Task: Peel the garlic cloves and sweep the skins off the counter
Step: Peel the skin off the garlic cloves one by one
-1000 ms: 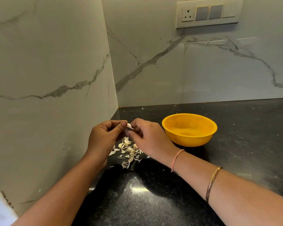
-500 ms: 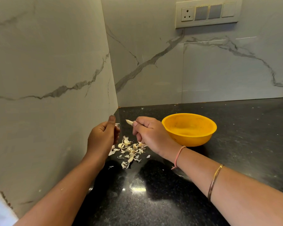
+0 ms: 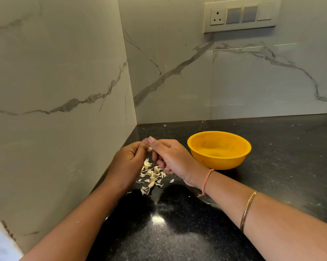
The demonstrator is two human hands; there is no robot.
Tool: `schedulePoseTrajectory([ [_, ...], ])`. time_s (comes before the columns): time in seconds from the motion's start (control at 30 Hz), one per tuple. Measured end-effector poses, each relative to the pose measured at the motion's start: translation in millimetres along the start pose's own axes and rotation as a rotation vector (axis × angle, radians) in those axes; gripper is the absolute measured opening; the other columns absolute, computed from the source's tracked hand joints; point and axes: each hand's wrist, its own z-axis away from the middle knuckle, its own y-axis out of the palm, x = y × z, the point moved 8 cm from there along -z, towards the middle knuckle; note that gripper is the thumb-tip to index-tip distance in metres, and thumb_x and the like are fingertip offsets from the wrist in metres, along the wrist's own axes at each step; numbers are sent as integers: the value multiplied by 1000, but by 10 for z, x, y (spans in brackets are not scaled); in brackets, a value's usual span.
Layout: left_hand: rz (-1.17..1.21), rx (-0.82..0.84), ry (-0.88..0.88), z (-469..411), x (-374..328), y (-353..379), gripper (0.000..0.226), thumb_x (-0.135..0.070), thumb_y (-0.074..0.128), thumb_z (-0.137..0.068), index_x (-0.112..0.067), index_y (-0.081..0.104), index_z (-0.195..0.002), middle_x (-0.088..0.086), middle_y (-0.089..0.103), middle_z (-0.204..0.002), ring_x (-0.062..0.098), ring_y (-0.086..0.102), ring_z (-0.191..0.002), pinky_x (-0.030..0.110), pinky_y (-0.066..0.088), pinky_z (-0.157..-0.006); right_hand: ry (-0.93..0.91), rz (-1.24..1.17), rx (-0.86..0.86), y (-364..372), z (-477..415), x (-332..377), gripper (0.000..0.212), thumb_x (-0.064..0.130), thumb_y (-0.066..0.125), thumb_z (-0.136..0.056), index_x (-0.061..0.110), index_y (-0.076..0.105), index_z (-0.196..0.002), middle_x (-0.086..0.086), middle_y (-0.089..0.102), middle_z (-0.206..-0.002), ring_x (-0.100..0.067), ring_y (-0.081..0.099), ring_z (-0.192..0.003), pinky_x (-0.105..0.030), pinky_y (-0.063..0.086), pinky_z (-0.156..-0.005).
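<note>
A small pale garlic clove (image 3: 149, 149) is pinched between the fingertips of both hands, above the black counter (image 3: 177, 232) near the wall corner. My left hand (image 3: 127, 161) grips it from the left. My right hand (image 3: 173, 157) grips it from the right, thumb on top. Most of the clove is hidden by the fingers. Under the hands lies a loose pile of garlic skins (image 3: 151, 176), with what look like a few cloves among them.
A yellow bowl (image 3: 219, 149) stands on the counter just right of my right hand, and looks empty. Marble walls close the left and back sides. A switch panel (image 3: 240, 15) sits high on the back wall. Tiny skin flecks dot the counter.
One second ago both hands pinched the clove. Half a second ago they had parted, the right one holding it. Now they are joined on it again.
</note>
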Motion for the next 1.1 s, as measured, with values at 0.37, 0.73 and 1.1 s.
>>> schedulePoseTrajectory([
  [0.37,683,102,-364,75,136,207,46,-29,47,-95,-20,56,-51,-4,44,-51,8,39,-52,21,38,-54,-89,-182,-37,10,-6,59,43,20,42,-100,10,50,-59,-1,39,-45,-7,29,-40,-15,24,-39],
  [0.73,718,52,-356,72,117,186,48,-32,48,-94,-19,58,-49,-4,48,-47,7,43,-46,19,39,-50,-89,-47,-89,-16,-11,44,36,23,40,-100,9,52,-69,-1,44,-52,-3,35,-40,-14,29,-42],
  [1.1,362,24,-242,51,106,124,48,-43,42,-95,-27,67,-57,-1,40,-51,11,33,-49,24,28,-50,-107,43,-35,-11,-29,85,25,17,48,-97,19,57,-74,13,47,-51,1,40,-43,-10,30,-46],
])
